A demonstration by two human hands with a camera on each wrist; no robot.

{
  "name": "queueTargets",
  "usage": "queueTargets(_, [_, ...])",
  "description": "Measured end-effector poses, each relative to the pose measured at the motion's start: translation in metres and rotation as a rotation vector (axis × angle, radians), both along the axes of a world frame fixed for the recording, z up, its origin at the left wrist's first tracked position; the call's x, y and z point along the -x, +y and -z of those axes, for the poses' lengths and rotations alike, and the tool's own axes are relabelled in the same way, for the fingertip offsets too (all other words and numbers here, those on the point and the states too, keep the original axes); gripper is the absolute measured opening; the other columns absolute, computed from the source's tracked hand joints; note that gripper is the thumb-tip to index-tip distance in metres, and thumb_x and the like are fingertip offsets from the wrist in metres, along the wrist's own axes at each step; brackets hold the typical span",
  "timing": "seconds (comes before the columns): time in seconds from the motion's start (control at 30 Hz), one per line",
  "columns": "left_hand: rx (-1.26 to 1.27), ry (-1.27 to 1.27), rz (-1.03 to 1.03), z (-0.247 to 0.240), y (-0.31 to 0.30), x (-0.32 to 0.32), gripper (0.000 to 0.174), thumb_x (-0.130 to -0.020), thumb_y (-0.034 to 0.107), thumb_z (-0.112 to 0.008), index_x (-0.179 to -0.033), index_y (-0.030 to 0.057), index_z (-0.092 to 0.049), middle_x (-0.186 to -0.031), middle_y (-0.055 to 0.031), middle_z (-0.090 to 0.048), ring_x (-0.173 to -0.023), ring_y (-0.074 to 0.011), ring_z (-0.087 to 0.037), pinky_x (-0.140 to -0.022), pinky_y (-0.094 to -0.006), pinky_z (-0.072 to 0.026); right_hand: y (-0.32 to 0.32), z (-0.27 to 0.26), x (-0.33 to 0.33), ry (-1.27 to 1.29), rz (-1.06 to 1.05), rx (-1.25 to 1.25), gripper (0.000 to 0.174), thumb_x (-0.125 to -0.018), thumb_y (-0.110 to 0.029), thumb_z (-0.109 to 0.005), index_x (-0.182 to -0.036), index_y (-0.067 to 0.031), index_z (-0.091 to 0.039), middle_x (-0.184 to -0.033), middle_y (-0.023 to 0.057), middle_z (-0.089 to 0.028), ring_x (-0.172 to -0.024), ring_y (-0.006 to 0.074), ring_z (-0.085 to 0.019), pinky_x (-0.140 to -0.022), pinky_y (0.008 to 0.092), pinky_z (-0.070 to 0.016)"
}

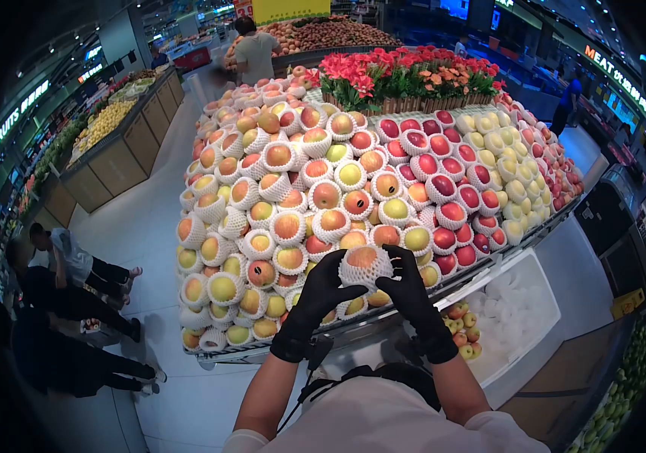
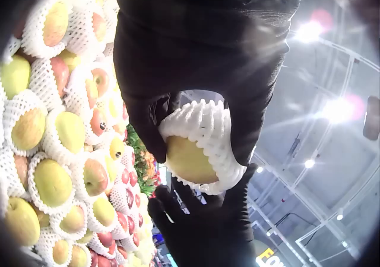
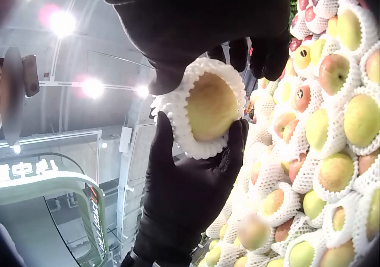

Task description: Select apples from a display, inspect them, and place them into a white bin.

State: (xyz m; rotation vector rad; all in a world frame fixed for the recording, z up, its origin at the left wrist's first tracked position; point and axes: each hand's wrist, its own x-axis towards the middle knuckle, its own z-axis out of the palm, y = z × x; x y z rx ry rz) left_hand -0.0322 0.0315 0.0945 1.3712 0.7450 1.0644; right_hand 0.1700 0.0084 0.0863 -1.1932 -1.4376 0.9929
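Observation:
An apple (image 1: pixel 362 259) in a white foam net is held up between both black-gloved hands, over the front edge of the fruit display. The left hand (image 1: pixel 321 287) grips its left side, and in the left wrist view this hand (image 2: pixel 199 53) has fingers and thumb round the net (image 2: pixel 222 160). On the other side is the right hand (image 1: pixel 412 291), its thumb at the net's lower right and its fingers raised beside it. In the right wrist view the right hand (image 3: pixel 208 26) touches the net (image 3: pixel 184 121) with its thumb, while the left hand (image 3: pixel 190 184) holds it from below.
Netted apples (image 1: pixel 289 226) are heaped on the sloping display, with red flowers (image 1: pixel 353 75) behind. Below right, a white bin (image 1: pixel 538 302) holds loose apples (image 1: pixel 463 325) and foam nets (image 1: pixel 500 309). People stand at the left, and another person (image 1: pixel 256 54) is beyond the display.

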Motion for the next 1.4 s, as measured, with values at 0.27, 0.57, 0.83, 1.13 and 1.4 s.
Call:
queueTargets(0.27, [-0.598, 0.319, -0.278, -0.014, 0.002, -0.001, 0.082, -0.061, 0.009, -0.089, -0.132, 0.0075, -0.048, -0.140, -0.0160, -0.046, -0.132, -0.0319, -0.045, -0.109, -0.0412, -0.0372, -0.011, -0.038, 0.005, -0.104, -0.098, 0.018, 0.080, -0.077, -0.015, -0.080, -0.143, -0.0027, -0.038, -0.127, 0.0145, -0.055, -0.120, 0.0234, -0.053, -0.100, 0.0392, -0.0446])
queueTargets(0.57, [-0.805, 0.431, -0.165, -0.007, 0.000, -0.015, 0.084, -0.057, 0.000, -0.083, -0.134, 0.0131, -0.052, -0.143, -0.0169, -0.043, -0.133, -0.0370, -0.042, -0.109, -0.0454, -0.0362, 0.002, -0.001, 0.001, 0.146, -0.154, 0.079, 0.081, -0.081, -0.007, -0.071, -0.149, -0.0013, -0.026, -0.141, 0.0170, -0.044, -0.133, 0.0243, -0.042, -0.109, 0.0384, -0.0375])
queueTargets(0.83, [-0.638, 0.281, -0.260, -0.005, -0.011, -0.032, 0.096, -0.065, 0.018, -0.091, -0.143, 0.0042, -0.037, -0.136, -0.0168, -0.047, -0.129, -0.0334, -0.045, -0.106, -0.0429, -0.0393, -0.010, -0.002, -0.004, 1.185, -0.190, 0.447, 0.063, -0.090, -0.018, -0.066, -0.144, -0.0018, -0.037, -0.136, 0.0123, -0.051, -0.122, 0.0197, -0.053, -0.102, 0.0364, -0.0453])
queueTargets(1.13, [-0.685, 0.322, -0.216, -0.012, -0.012, -0.029, 0.085, -0.063, 0.012, -0.087, -0.136, 0.0048, -0.044, -0.133, -0.0191, -0.048, -0.126, -0.0360, -0.047, -0.106, -0.0436, -0.0395, -0.005, 0.018, -0.009, -0.142, 0.011, -0.187, 0.055, -0.080, -0.005, -0.074, -0.129, -0.0023, -0.050, -0.122, 0.0121, -0.060, -0.113, 0.0250, -0.059, -0.096, 0.0360, -0.0479])
queueTargets(1.4, [-0.534, 0.275, -0.188, -0.004, -0.011, -0.034, 0.092, -0.066, 0.014, -0.088, -0.143, 0.0042, -0.039, -0.141, -0.0203, -0.046, -0.133, -0.0345, -0.044, -0.109, -0.0429, -0.0377, -0.007, 0.012, -0.010, -0.173, 0.032, -0.198, 0.062, -0.079, -0.010, -0.077, -0.132, -0.0002, -0.047, -0.125, 0.0135, -0.058, -0.116, 0.0248, -0.058, -0.099, 0.0363, -0.0468])
